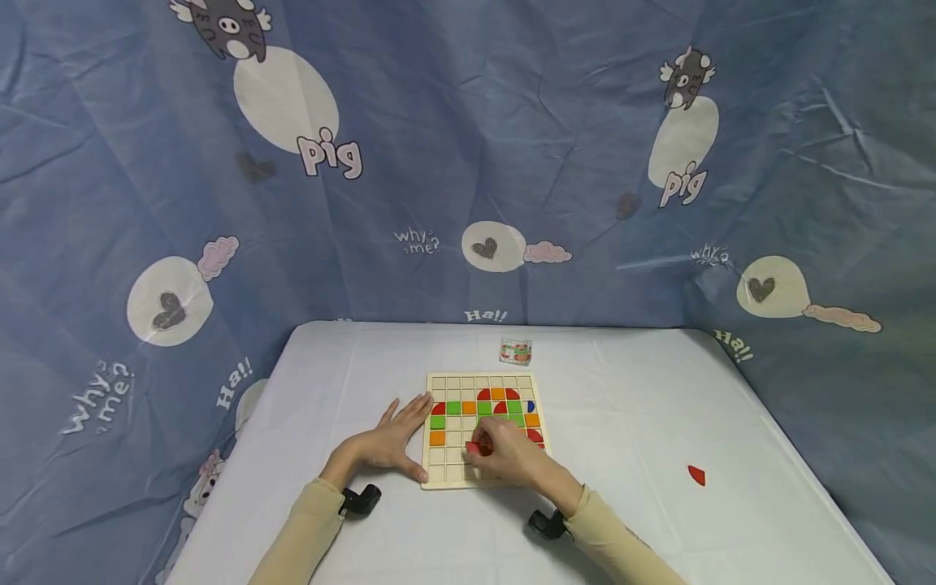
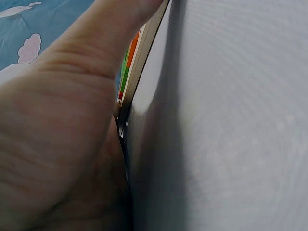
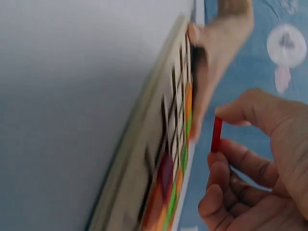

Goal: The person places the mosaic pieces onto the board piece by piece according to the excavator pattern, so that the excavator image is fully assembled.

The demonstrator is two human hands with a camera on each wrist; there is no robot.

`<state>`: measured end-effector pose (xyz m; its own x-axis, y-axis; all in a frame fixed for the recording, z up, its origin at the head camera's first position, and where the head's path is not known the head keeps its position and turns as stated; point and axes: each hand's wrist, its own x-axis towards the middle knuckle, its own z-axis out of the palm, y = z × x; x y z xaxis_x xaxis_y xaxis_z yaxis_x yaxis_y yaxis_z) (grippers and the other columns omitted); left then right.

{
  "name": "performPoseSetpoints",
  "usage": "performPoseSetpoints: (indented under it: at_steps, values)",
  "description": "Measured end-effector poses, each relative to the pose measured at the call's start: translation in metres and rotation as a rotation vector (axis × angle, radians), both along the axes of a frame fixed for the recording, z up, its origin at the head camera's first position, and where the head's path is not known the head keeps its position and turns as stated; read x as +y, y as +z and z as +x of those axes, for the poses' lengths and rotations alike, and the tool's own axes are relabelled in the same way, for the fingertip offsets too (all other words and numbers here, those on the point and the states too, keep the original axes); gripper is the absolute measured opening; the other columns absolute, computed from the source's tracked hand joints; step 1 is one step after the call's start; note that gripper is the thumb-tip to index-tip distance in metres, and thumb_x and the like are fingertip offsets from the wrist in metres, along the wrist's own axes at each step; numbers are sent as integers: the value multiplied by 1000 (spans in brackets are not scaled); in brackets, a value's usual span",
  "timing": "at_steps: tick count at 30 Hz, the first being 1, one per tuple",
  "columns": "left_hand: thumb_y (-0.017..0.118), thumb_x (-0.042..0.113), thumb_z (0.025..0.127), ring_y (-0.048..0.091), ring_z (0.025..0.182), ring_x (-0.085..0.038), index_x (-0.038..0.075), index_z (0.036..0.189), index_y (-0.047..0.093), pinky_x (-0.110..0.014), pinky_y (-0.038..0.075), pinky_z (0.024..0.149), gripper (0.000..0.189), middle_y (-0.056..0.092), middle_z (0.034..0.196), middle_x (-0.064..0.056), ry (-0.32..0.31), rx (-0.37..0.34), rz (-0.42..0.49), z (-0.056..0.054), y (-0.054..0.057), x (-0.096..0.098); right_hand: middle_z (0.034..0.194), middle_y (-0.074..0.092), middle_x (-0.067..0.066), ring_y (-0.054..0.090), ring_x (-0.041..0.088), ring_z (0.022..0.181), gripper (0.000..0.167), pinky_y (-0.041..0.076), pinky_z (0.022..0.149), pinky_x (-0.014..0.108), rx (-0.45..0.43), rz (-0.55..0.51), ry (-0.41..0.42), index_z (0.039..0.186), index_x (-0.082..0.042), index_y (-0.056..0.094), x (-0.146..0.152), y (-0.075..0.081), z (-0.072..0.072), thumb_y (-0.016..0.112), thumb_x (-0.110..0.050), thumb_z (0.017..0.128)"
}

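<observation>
A pale wooden grid board [image 1: 453, 473] lies on the white table, partly filled with red, green and orange pieces and one blue piece. My left hand [image 1: 387, 443] rests along its left edge, fingers spread and straight, thumb at the near left corner. Over the lower middle of the board, my right hand [image 1: 512, 455] pinches a small red tile [image 3: 216, 135] between thumb and fingertip. That tile stands edge-on in the right wrist view, apart from the board's face. The right hand covers several cells in the head view. In the left wrist view, the left palm [image 2: 57, 130] hides most of the board.
One loose red quarter-round piece [image 1: 697, 474] lies on the table to the right. Behind the board is a small picture card [image 1: 516, 351] with a coloured grid pattern. A blue printed curtain [image 1: 439, 162] hangs at the table's back and sides.
</observation>
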<state>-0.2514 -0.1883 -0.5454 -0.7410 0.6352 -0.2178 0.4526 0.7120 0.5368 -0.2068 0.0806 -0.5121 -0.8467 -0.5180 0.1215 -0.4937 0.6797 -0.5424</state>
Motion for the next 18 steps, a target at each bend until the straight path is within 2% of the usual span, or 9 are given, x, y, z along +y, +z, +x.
performPoseSetpoints:
  at_steps: [9,18]
  values:
    - [77,63,67,-5,151,-30,4,155,4,-59,-10,118,128,-4,164,-10,-22,9,16,1,1,0,80,58,-5,49,1,68,16,45,58,11,-51,18,20,89,-10,64,-50,-15,-2,75,-19,82]
    - [76,65,67,-6,151,-28,5,155,3,-58,-11,119,130,-4,164,-10,-16,14,5,2,-2,-1,84,60,-4,51,1,73,17,47,63,12,-25,-1,0,91,-10,66,-59,-21,-3,76,-22,83]
